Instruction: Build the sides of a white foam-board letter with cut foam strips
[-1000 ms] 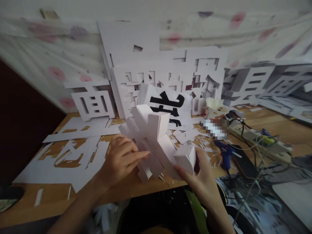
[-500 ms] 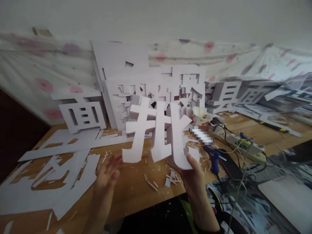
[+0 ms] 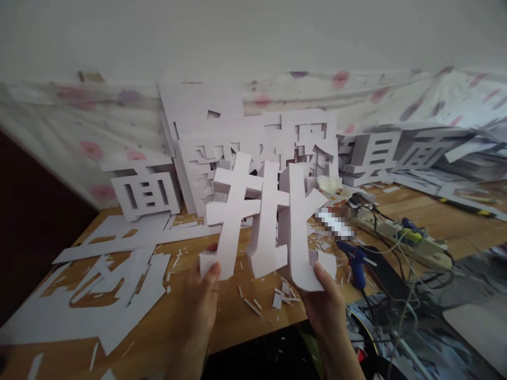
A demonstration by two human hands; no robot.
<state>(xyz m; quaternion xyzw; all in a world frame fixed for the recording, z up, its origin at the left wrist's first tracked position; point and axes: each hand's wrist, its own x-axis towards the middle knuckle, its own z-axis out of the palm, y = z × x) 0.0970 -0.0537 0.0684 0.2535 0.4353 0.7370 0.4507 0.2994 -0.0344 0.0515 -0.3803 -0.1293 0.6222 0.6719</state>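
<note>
A thick white foam-board Chinese character point(image 3: 298, 227) is held up over the table, its front face toward me and tilted slightly. My right hand point(image 3: 325, 303) grips its lower right foot, thumb on the front and fingers underneath. My left hand point(image 3: 204, 293) is closed on the lower left hook, thumb in front, the other fingers partly hidden behind. Below it, small white offcuts point(image 3: 278, 300) lie scattered on the wooden table point(image 3: 237, 332).
Cut-out white sheets point(image 3: 130, 330) cover the table's left side. Finished characters point(image 3: 147, 192) and stencil boards point(image 3: 202, 100) lean at the back. To the right are a blue glue gun point(image 3: 356, 264), a dark phone point(image 3: 384, 274), a paper cup point(image 3: 335, 192), a power strip point(image 3: 420, 245) and tangled cables.
My left hand has moved up and right from beside the character and taken hold of its lower left hook. My right hand keeps its grip; the view has shifted slightly.
</note>
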